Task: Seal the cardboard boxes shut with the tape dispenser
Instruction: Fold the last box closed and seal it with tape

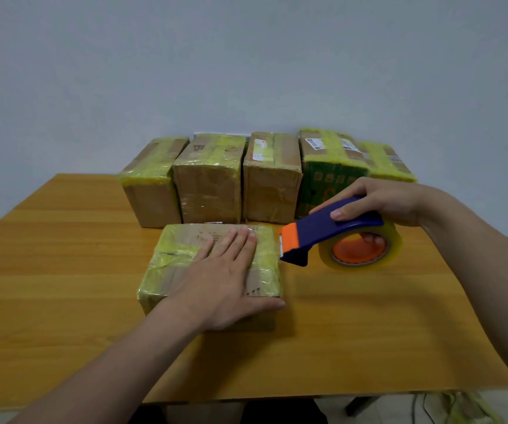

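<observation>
A small cardboard box (173, 255) wrapped in yellowish tape lies on the wooden table (63, 270) in front of me. My left hand (222, 280) rests flat on its top with straight fingers, the thumb along the near right edge. My right hand (381, 203) grips the blue handle of the tape dispenser (323, 234), fingers curled through the clear tape roll (360, 249). The dispenser's orange front end sits right at the box's upper right edge, just above the table.
Several taped cardboard boxes (210, 185) stand in a row at the table's far edge, one of them green (323, 179). A plain wall rises behind them. Crumpled tape and cardboard lie on the floor (461, 408) at the lower right.
</observation>
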Demonstrator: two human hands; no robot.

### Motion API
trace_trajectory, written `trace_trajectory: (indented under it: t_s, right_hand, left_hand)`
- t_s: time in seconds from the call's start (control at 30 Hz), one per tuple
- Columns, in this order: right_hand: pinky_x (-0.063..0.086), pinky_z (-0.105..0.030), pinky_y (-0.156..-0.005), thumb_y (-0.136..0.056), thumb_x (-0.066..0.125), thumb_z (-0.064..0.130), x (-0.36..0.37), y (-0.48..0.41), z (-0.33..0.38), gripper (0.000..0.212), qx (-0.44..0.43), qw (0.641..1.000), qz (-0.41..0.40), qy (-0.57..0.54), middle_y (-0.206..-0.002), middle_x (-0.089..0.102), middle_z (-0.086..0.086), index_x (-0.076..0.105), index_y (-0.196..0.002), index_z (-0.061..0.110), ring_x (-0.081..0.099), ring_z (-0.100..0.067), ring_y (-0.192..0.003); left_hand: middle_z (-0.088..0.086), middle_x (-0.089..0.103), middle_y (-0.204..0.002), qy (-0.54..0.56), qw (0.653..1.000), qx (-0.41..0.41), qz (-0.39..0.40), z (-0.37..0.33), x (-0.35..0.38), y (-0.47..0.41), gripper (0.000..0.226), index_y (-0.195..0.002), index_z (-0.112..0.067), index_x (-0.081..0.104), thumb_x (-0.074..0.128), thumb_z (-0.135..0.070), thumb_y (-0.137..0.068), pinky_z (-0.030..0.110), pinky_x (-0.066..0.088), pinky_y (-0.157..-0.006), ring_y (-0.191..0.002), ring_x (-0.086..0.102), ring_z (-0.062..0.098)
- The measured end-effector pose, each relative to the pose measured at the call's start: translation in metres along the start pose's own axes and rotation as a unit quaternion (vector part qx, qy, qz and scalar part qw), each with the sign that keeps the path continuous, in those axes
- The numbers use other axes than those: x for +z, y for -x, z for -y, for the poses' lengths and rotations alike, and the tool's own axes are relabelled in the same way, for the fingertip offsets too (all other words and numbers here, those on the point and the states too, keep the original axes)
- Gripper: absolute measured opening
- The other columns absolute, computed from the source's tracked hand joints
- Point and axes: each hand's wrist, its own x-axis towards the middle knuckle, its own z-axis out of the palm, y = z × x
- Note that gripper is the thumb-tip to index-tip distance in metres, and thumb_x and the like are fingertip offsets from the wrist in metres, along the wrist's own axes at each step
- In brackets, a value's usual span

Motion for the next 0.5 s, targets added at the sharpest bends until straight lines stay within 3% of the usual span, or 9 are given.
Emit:
trace_trajectory:
  t_s: [0.07, 0.13, 0.17, 0.23, 0.33, 0.43, 0.5]
  right_hand:
    - [0.06, -0.057, -0.088, -0.07, 0.082, 0.066, 0.0, -0.001, -0.005, 0.064, 0.005, 1.0, 0.0, -0.014, -0.116, 0.077, -0.008, 0.076, -0.123, 0.031, 0.067, -0.047, -0.105]
    - [0.062, -0.038, -0.07, -0.073, 0.08, 0.061, 0.002, -0.001, -0.009, 0.058, 0.008, 1.0, -0.001, -0.026, -0.113, 0.078, -0.007, 0.077, -0.123, 0.031, 0.07, -0.037, -0.096]
    - [0.061, -0.032, -0.068, -0.073, 0.08, 0.059, 0.004, -0.001, -0.01, 0.056, 0.009, 1.0, 0.001, -0.025, -0.114, 0.078, -0.005, 0.077, -0.121, 0.031, 0.071, -0.033, -0.096]
    - [0.061, -0.032, -0.077, -0.073, 0.08, 0.056, 0.006, -0.005, -0.012, 0.05, 0.007, 1.0, 0.008, -0.008, -0.116, 0.078, 0.0, 0.079, -0.117, 0.033, 0.073, -0.029, -0.104]
    - [0.06, -0.044, -0.09, -0.076, 0.08, 0.048, 0.007, -0.011, -0.005, 0.044, 0.015, 1.0, 0.014, 0.013, -0.116, 0.078, -0.002, 0.08, -0.116, 0.03, 0.071, -0.032, -0.108]
    - [0.06, -0.026, -0.077, -0.071, 0.082, 0.056, 0.004, -0.016, 0.013, 0.052, 0.011, 0.999, 0.026, 0.043, -0.109, 0.079, 0.0, 0.079, -0.117, 0.032, 0.075, -0.02, -0.098]
    - [0.057, -0.02, -0.072, -0.071, 0.083, 0.058, 0.004, -0.026, 0.021, 0.047, 0.026, 0.994, 0.029, 0.099, -0.104, 0.08, 0.005, 0.08, -0.113, 0.036, 0.075, -0.012, -0.091]
  left_hand:
    - [-0.006, -0.031, -0.167, 0.001, 1.0, 0.003, 0.0, 0.001, 0.001, 0.0, 0.131, -0.16, -0.026, -0.026, 0.007, -0.107, -0.063, 0.046, -0.008, -0.13, -0.155, -0.026, 0.012]
    - [-0.006, -0.032, -0.167, 0.001, 1.0, 0.003, -0.002, 0.002, 0.002, 0.0, 0.131, -0.16, -0.027, -0.026, 0.006, -0.108, -0.062, 0.046, -0.008, -0.13, -0.155, -0.026, 0.012]
    - [-0.006, -0.032, -0.167, 0.001, 1.0, 0.002, -0.004, 0.001, 0.002, -0.001, 0.131, -0.16, -0.027, -0.026, 0.005, -0.108, -0.062, 0.046, -0.008, -0.13, -0.155, -0.026, 0.012]
    - [-0.006, -0.031, -0.168, 0.004, 1.0, 0.003, -0.003, 0.001, 0.002, 0.0, 0.131, -0.161, -0.027, -0.025, 0.006, -0.108, -0.062, 0.046, -0.007, -0.13, -0.155, -0.026, 0.012]
    - [-0.006, -0.03, -0.168, 0.006, 1.0, 0.001, -0.004, 0.001, 0.002, 0.001, 0.13, -0.161, -0.027, -0.025, 0.009, -0.107, -0.064, 0.046, -0.006, -0.13, -0.155, -0.026, 0.011]
    - [-0.007, -0.03, -0.168, 0.009, 1.0, -0.001, -0.002, 0.0, 0.0, 0.001, 0.13, -0.161, -0.028, -0.024, 0.011, -0.107, -0.064, 0.046, -0.007, -0.13, -0.155, -0.026, 0.011]
    - [-0.008, -0.03, -0.168, 0.01, 1.0, -0.001, -0.001, -0.001, -0.001, 0.001, 0.13, -0.161, -0.028, -0.024, 0.012, -0.106, -0.064, 0.046, -0.007, -0.13, -0.155, -0.026, 0.011]
